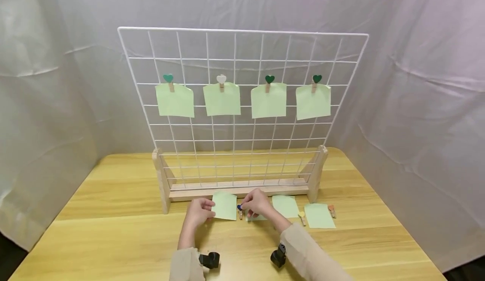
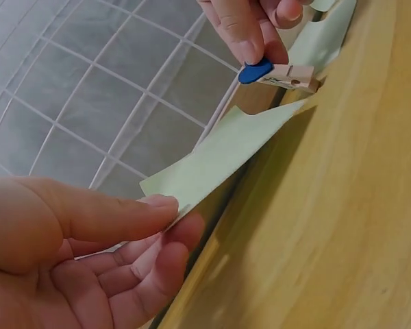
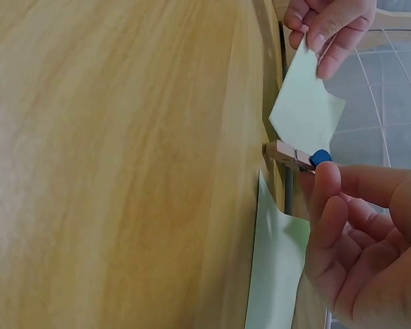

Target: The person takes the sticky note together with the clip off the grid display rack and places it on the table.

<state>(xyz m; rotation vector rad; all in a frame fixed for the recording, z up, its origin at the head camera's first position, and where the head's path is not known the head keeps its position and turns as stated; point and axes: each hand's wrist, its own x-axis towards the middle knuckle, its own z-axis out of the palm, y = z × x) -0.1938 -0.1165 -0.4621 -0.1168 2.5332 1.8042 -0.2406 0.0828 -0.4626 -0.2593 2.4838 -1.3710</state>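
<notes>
My left hand (image 1: 199, 211) pinches the left edge of a pale green paper note (image 1: 224, 205) between thumb and fingers. In the left wrist view, that note (image 2: 222, 151) is tilted up off the table and casts a shadow. My right hand (image 1: 256, 202) pinches a small wooden clothespin (image 3: 288, 155) by its blue heart (image 2: 255, 71), close to the note's right edge. Another green note (image 3: 274, 267) lies under the right hand, partly hidden by it in the head view.
A white wire grid (image 1: 234, 140) stands in a wooden base (image 1: 238, 192) behind the hands. Several green notes (image 1: 221, 104) hang on it from heart clothespins. To the right lie two notes (image 1: 285, 206), a yellow-heart clothespin (image 1: 302, 217) and an orange-heart clothespin (image 1: 331, 210) on the wooden table (image 1: 113, 230).
</notes>
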